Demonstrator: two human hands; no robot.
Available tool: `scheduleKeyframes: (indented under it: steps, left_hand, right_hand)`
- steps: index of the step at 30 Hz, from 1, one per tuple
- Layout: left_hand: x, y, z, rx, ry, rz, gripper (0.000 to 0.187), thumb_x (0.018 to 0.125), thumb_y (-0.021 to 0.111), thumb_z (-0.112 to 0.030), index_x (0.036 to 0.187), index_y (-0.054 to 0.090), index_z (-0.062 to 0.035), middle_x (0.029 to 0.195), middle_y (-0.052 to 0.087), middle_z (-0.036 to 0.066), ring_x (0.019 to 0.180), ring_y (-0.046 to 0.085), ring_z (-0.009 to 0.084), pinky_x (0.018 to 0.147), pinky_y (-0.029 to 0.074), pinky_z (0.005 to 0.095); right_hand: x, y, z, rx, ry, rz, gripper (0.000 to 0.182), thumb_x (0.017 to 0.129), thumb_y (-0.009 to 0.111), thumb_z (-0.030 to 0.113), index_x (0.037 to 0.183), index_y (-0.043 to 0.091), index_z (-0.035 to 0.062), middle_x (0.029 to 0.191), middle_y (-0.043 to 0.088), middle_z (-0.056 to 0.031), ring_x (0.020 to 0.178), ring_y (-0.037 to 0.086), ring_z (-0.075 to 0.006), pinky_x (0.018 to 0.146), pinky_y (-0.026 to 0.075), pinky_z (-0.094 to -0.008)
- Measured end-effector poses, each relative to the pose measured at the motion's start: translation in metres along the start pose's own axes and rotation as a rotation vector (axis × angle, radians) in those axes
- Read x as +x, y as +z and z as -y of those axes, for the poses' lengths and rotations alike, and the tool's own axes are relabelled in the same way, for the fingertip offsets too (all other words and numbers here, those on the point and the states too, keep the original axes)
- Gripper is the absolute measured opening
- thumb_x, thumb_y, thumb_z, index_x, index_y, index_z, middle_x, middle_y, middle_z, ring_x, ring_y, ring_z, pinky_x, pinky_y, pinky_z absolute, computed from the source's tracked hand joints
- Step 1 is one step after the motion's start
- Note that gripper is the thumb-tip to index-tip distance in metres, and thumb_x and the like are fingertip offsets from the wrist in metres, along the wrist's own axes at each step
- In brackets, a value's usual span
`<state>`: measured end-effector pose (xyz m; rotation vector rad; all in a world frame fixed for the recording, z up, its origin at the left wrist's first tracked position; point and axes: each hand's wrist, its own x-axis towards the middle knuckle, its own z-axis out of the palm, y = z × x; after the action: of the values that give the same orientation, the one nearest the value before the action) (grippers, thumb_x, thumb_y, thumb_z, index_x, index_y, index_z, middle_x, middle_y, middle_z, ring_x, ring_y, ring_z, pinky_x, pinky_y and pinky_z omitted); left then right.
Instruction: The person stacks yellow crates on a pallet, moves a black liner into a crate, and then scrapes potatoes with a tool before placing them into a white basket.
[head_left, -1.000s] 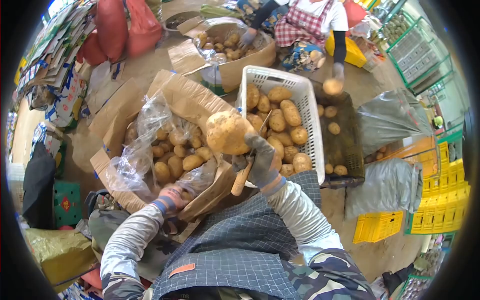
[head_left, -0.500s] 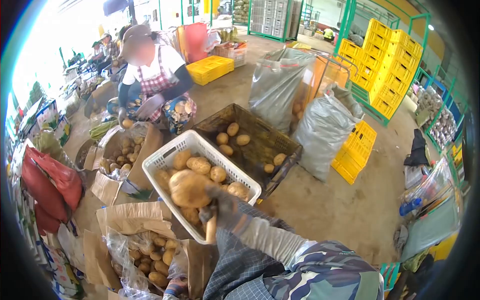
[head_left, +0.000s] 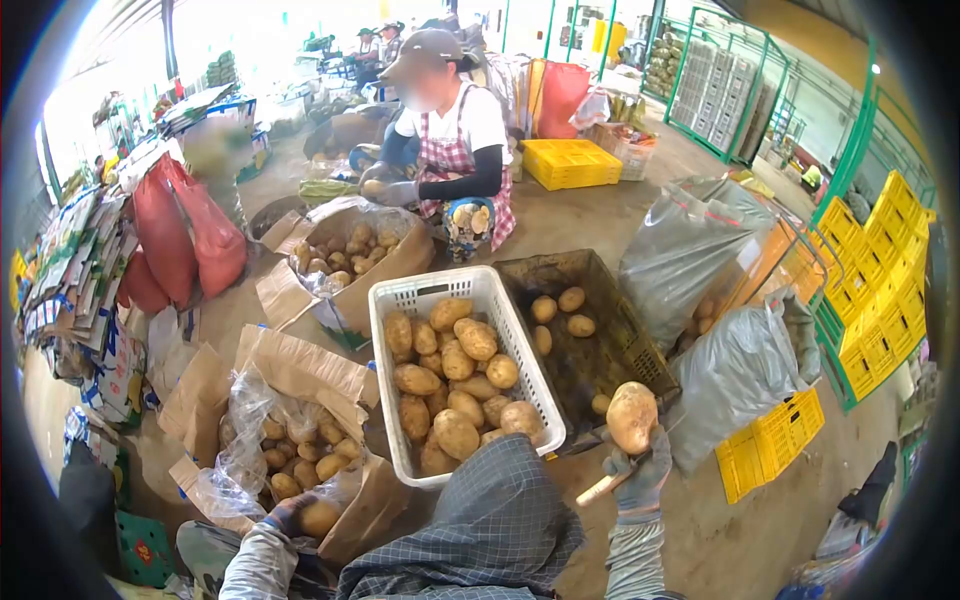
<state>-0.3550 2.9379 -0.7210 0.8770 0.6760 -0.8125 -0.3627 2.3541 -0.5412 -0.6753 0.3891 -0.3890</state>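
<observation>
My right hand [head_left: 642, 478], in a grey glove, is closed around a large potato [head_left: 632, 417] held up beside the near corner of the dark crate [head_left: 640, 360]. A pale wooden handle [head_left: 598, 490] also sticks out of that hand; what it belongs to is hidden. At lower left, my gloved left hand [head_left: 288, 512] grips a smaller potato [head_left: 319, 518] at the near edge of an open, plastic-lined carton [head_left: 375, 500] of potatoes. Between my hands stands a white plastic crate [head_left: 553, 425] heaped with large potatoes. Several potatoes lie in the dark crate.
Across from me a co-worker [head_left: 465, 150] crouches behind another potato carton [head_left: 400, 255], gloved hands together. Grey sacks [head_left: 740, 375] and a yellow crate [head_left: 770, 445] stand at right. Red bags [head_left: 185, 230] and stacked flat cartons [head_left: 75, 260] are at left.
The camera view has swung, shifting the scene. My right hand has carried the large potato from above the white crate to the right. My left hand shows more, now with a potato.
</observation>
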Motion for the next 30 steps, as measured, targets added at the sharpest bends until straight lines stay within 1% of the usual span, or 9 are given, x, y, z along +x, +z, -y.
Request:
scheduleKeyframes:
  steps: [2, 7, 13, 18, 21, 23, 25, 28, 30]
  left_hand:
    - [0.002, -0.002, -0.001, -0.168, 0.087, 0.176, 0.06, 0.086, 0.057, -0.039, 0.134, 0.041, -0.0076, 0.133, 0.048, 0.016, 0.119, 0.05, 0.0322, 0.102, 0.038, 0.0505]
    - [0.035, 0.058, -0.043, -0.068, 0.31, 0.033, 0.061, 0.086, 0.056, -0.041, 0.134, 0.041, -0.0081, 0.131, 0.049, 0.016, 0.118, 0.051, 0.0325, 0.101, 0.039, 0.05]
    - [0.034, 0.089, -0.062, 0.0, 0.345, -0.12, 0.062, 0.085, 0.056, -0.044, 0.133, 0.042, -0.0087, 0.13, 0.05, 0.016, 0.116, 0.052, 0.0328, 0.099, 0.041, 0.0494]
    - [0.028, 0.085, -0.061, 0.004, 0.363, -0.147, 0.063, 0.084, 0.055, -0.047, 0.133, 0.042, -0.0092, 0.128, 0.051, 0.015, 0.115, 0.053, 0.033, 0.097, 0.043, 0.0489]
    - [0.023, 0.07, -0.062, -0.024, 0.393, -0.124, 0.064, 0.084, 0.055, -0.048, 0.133, 0.042, -0.0095, 0.127, 0.052, 0.015, 0.114, 0.053, 0.0332, 0.096, 0.044, 0.0486]
    - [0.013, 0.052, -0.058, -0.055, 0.432, -0.088, 0.064, 0.084, 0.054, -0.049, 0.133, 0.043, -0.0097, 0.127, 0.052, 0.015, 0.113, 0.054, 0.0333, 0.095, 0.045, 0.0484]
    - [-0.004, 0.031, -0.05, -0.089, 0.495, -0.041, 0.064, 0.084, 0.054, -0.05, 0.133, 0.043, -0.0099, 0.126, 0.052, 0.015, 0.113, 0.054, 0.0334, 0.095, 0.045, 0.0482]
    - [-0.032, 0.013, -0.042, -0.058, 0.633, 0.052, 0.065, 0.083, 0.054, -0.051, 0.132, 0.043, -0.0102, 0.125, 0.053, 0.015, 0.112, 0.055, 0.0335, 0.093, 0.046, 0.0479]
    - [-0.051, 0.025, -0.053, 0.145, 0.796, 0.017, 0.068, 0.077, 0.06, -0.049, 0.131, 0.044, -0.009, 0.123, 0.054, 0.015, 0.11, 0.055, 0.0343, 0.091, 0.047, 0.0475]
  right_hand:
    - [0.009, -0.013, 0.0, -0.003, 0.051, 0.014, 0.047, 0.087, 0.052, 0.045, 0.102, 0.055, 0.0012, 0.065, 0.058, -0.0111, 0.041, 0.047, -0.0166, 0.041, 0.04, -0.0317]
    - [0.028, -0.011, 0.041, -0.226, -0.102, 0.103, 0.042, 0.089, 0.049, 0.044, 0.092, 0.059, 0.0043, 0.062, 0.056, -0.0056, 0.05, 0.05, -0.0146, 0.05, 0.044, -0.0283]
    - [0.228, 0.011, 0.227, -0.338, -0.848, -0.003, 0.035, 0.092, 0.047, 0.043, 0.094, 0.058, 0.0094, 0.066, 0.055, -0.0005, 0.05, 0.05, -0.0111, 0.045, 0.042, -0.0267]
    - [0.335, 0.061, 0.373, -0.27, -0.528, -0.086, 0.035, 0.088, 0.056, 0.04, 0.102, 0.061, 0.0089, 0.072, 0.06, -0.003, 0.051, 0.05, -0.0126, 0.045, 0.041, -0.0256]
    - [0.317, 0.081, 0.311, -0.718, -0.651, 0.35, 0.036, 0.088, 0.055, 0.037, 0.106, 0.063, 0.0072, 0.073, 0.061, -0.0032, 0.05, 0.049, -0.0107, 0.044, 0.04, -0.0251]
    - [0.253, 0.106, 0.228, -1.142, -0.626, 0.339, 0.034, 0.088, 0.054, 0.035, 0.104, 0.065, 0.0069, 0.076, 0.064, -0.0043, 0.053, 0.051, -0.0089, 0.046, 0.041, -0.0248]
    - [0.201, 0.128, 0.146, -1.338, -0.211, 0.285, 0.03, 0.087, 0.055, 0.032, 0.1, 0.066, 0.0069, 0.078, 0.066, -0.0043, 0.057, 0.054, -0.0086, 0.049, 0.042, -0.0236]
    - [0.133, 0.162, 0.013, -1.028, -0.015, 0.561, 0.021, 0.081, 0.066, 0.015, 0.097, 0.066, 0.0011, 0.078, 0.065, -0.0026, 0.06, 0.056, -0.0068, 0.052, 0.046, -0.0251]
    - [0.089, 0.182, -0.063, -1.418, -0.268, 0.749, 0.029, 0.078, 0.072, 0.018, 0.102, 0.065, 0.0015, 0.08, 0.066, -0.0015, 0.068, 0.058, -0.0064, 0.063, 0.048, -0.0234]
